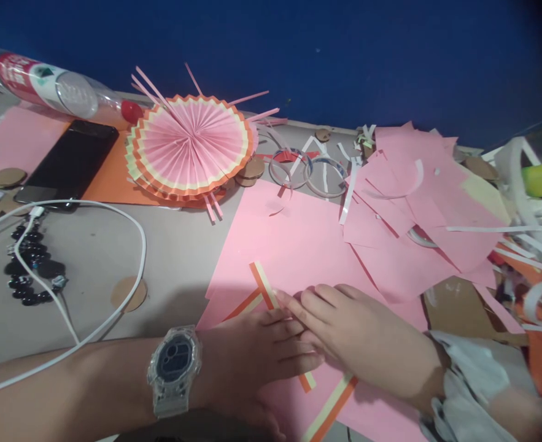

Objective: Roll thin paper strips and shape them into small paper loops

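Observation:
My left hand (256, 356), with a clear digital watch (175, 368) on the wrist, lies flat with fingers stretched out on a pink paper sheet (298, 245). My right hand (363, 337) lies flat over the left fingertips, its index finger pressing on an orange and cream paper strip (264, 284). A second orange and cream strip (330, 408) runs out from under the hands toward the near edge. Both hands press the strips onto the pink sheet.
A pleated pink and orange paper fan (190, 147) lies at the back. A black phone (70, 161) with a white cable (132, 270), black beads (34, 270), a plastic bottle (45, 86), tape rings (305, 172) and pink paper scraps (418, 209) surround the sheet.

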Available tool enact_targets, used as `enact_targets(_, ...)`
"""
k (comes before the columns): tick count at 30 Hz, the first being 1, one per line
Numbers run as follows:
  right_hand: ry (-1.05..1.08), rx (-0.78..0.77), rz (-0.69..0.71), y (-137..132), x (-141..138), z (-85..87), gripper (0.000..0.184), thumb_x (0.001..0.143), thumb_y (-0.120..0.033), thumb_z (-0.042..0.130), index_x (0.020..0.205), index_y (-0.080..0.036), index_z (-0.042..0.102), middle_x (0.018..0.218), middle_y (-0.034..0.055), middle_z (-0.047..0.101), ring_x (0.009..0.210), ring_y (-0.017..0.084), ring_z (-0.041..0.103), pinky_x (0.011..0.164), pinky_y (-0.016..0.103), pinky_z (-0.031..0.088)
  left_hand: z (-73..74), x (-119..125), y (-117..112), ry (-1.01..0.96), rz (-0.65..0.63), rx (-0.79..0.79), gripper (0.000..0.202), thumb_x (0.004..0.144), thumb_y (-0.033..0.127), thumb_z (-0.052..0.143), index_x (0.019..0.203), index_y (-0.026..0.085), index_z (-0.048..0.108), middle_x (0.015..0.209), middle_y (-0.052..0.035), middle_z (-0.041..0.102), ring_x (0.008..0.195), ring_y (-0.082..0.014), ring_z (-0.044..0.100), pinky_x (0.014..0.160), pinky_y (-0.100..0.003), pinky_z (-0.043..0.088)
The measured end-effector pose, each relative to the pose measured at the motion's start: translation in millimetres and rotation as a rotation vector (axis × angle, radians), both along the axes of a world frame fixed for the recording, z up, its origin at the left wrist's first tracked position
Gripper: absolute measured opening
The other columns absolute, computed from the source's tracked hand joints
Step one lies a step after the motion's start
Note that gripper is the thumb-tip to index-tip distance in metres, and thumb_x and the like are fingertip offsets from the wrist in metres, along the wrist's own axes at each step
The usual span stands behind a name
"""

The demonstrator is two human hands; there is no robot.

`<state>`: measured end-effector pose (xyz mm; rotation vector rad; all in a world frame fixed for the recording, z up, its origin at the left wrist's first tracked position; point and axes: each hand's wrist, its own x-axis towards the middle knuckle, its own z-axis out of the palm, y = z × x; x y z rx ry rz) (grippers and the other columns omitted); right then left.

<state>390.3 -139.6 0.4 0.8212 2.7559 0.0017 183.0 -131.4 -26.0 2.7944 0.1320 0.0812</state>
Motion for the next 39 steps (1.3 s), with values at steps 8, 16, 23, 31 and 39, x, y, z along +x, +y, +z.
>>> enact_targets(8, 0.012, -0.052, 0.157, 22, 10, -2.7, 0.053, 0.083, -0.035, 0.049, 0.130, -0.013, 0.038, 0.084, 0.0040, 0.054, 0.071, 0.018, 0.043, 0.060, 0.032, 0.029, 4.0, -3, 5, -0.022, -0.044, 0.023, 0.073, 0.079, 0.057, 0.042, 0.134, 0.011, 0.034, 0.144, -0.0090, 0.029, 0.130, -0.0264, 0.025, 0.110, -0.041, 0.013)
enact_targets(16, 0.030, -0.075, 0.176, 23, 10, -5.6, 0.052, 0.084, -0.032, 0.048, 0.130, -0.011, 0.038, 0.084, 0.0034, 0.055, 0.070, 0.017, 0.045, 0.059, 0.031, 0.031, 3.3, -3, 7, -0.014, -0.071, -0.027, 0.072, 0.081, 0.056, 0.040, 0.135, 0.009, 0.032, 0.145, -0.0102, 0.026, 0.132, -0.0256, 0.022, 0.110, -0.041, 0.012)
enact_targets(23, 0.014, -0.161, 0.206, 28, 9, -5.4, 0.078, 0.066, -0.034, 0.064, 0.131, -0.004, 0.033, 0.084, 0.0059, 0.055, 0.069, 0.017, 0.045, 0.058, 0.030, 0.031, 5.0, -3, 7, 0.008, -0.059, -0.012, 0.074, 0.077, 0.056, 0.047, 0.134, 0.010, 0.034, 0.145, -0.0106, 0.027, 0.129, -0.0273, 0.027, 0.110, -0.042, 0.014)
enact_targets(31, 0.038, -0.152, 0.216, 28, 11, -5.0, 0.070, 0.070, -0.026, 0.058, 0.131, -0.004, 0.033, 0.085, 0.0067, 0.055, 0.069, 0.017, 0.046, 0.059, 0.030, 0.032, 3.5, -3, 7, -0.009, -0.067, -0.019, 0.075, 0.078, 0.058, 0.044, 0.135, 0.009, 0.033, 0.145, -0.0116, 0.025, 0.129, -0.0274, 0.026, 0.110, -0.042, 0.012)
enact_targets(39, 0.012, -0.105, 0.206, 25, 11, -8.4, 0.068, 0.071, -0.022, 0.055, 0.133, -0.006, 0.032, 0.083, 0.0057, 0.053, 0.070, 0.017, 0.044, 0.060, 0.030, 0.031, 5.2, -3, 7, -0.018, -0.050, -0.003, 0.069, 0.081, 0.054, 0.042, 0.134, 0.010, 0.036, 0.144, -0.0096, 0.030, 0.128, -0.0278, 0.029, 0.109, -0.042, 0.015)
